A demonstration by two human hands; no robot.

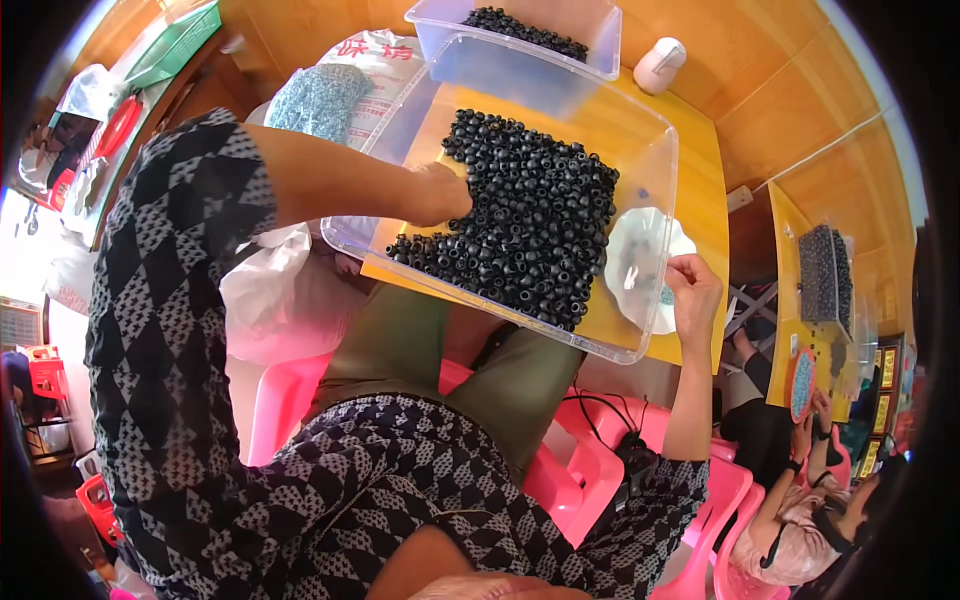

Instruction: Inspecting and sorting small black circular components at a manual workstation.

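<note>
The left hand reaches over the left side of a clear plastic bin, which sits on the yellow desk, and meets the heap of black beads at the heap's left flank. Its fingertips are hidden against or among the beads, so whether they are spread, pressed together or pinching any cannot be told; the beads lie directly at them and spread from there toward the right and toward the desk's near edge. Nearer the bin's far left corner the floor is bare, and the desk's yellow shows through. The right hand is at the desk's right edge, beside a white plate with a wavy rim — the plate is partly seen through the bin's clear right side. The fingers of this hand are bent, thumb and forefinger drawn close together at the plate's outer rim; whether anything sits between them cannot be told. A few small pale blue-green pieces lie in the plate, just beside those fingertips. Toward the desk's far edge stands bin number 2, holding more black beads, with a pale pink container near the far right corner.
</note>
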